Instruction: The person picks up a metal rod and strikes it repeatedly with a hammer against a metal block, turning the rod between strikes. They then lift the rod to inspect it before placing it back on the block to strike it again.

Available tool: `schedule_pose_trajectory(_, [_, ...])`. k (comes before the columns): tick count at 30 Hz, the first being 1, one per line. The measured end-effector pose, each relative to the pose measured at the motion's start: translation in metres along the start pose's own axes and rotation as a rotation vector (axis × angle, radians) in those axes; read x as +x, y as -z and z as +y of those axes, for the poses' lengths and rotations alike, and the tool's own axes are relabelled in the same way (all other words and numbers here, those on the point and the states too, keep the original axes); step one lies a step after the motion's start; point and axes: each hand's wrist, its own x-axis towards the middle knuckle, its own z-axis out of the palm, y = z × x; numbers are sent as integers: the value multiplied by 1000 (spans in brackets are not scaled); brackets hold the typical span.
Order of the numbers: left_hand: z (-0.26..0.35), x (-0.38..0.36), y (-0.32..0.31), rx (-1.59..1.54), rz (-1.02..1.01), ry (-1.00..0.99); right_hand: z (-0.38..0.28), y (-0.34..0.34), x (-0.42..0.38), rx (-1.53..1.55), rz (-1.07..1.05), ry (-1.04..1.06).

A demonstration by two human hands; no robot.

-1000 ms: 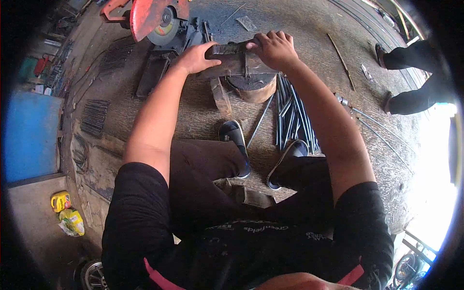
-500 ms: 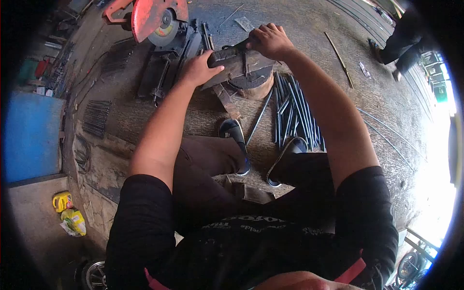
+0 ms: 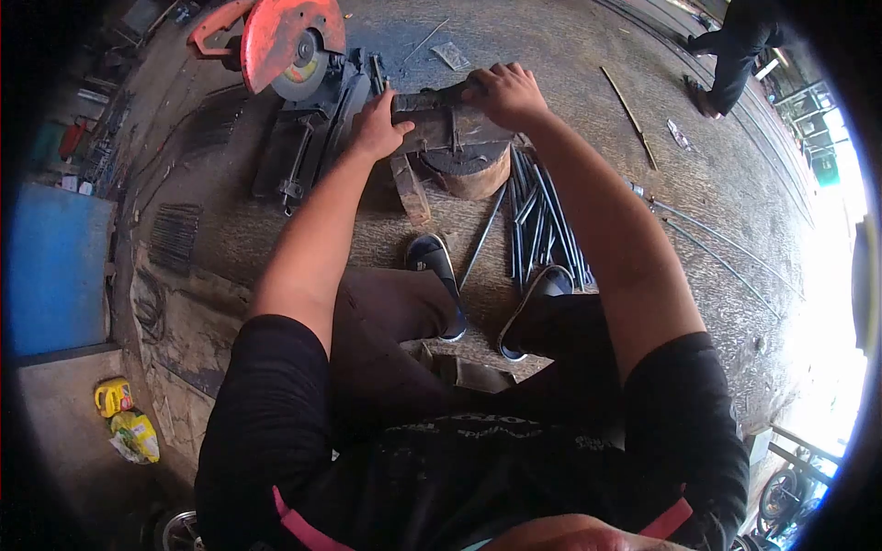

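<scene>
A dark, worn metal block (image 3: 439, 133) lies across the top of a round wooden stump (image 3: 478, 176), with a narrow upright strip on its near face. My left hand (image 3: 375, 130) is closed over the block's left end, thumb pointing right along it. At the far right end, my right hand (image 3: 508, 95) has its fingers curled over a dark part on top of the block; what exactly lies under them is hidden. Just below the stump, several grey metal rods (image 3: 549, 230) lie in a loose pile near my right foot.
A red cut-off saw (image 3: 292, 41) stands beyond my left hand. Bundled thin rods (image 3: 175, 234) lie on the floor at left, near a blue panel (image 3: 60, 271) and a yellow container (image 3: 113, 397). Long rods (image 3: 721, 248) lie at right. Another person (image 3: 735, 60) is at top right.
The block looks more level on the stump, and both hands keep hold of it. My view has shifted slightly. The other person's legs have changed position at top right.
</scene>
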Motion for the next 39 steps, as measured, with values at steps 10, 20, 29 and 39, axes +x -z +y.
schedule_pose_trajectory(10, [-9,-16,-21,-27,326,-136,-13,2,-29,173,439,-163])
schedule_pose_trajectory(20, [99,-107,-140,-418,273,167,-47,-88,-124,494,341,-623])
schedule_pose_trajectory(29, [78,-136,-210,-237,-306,418,-19,-176,-190,537,-487,-868])
schedule_pose_trajectory(39, [42,-161,-304,-357,-337,400,-27,-228,-171,477,-579,-1324])
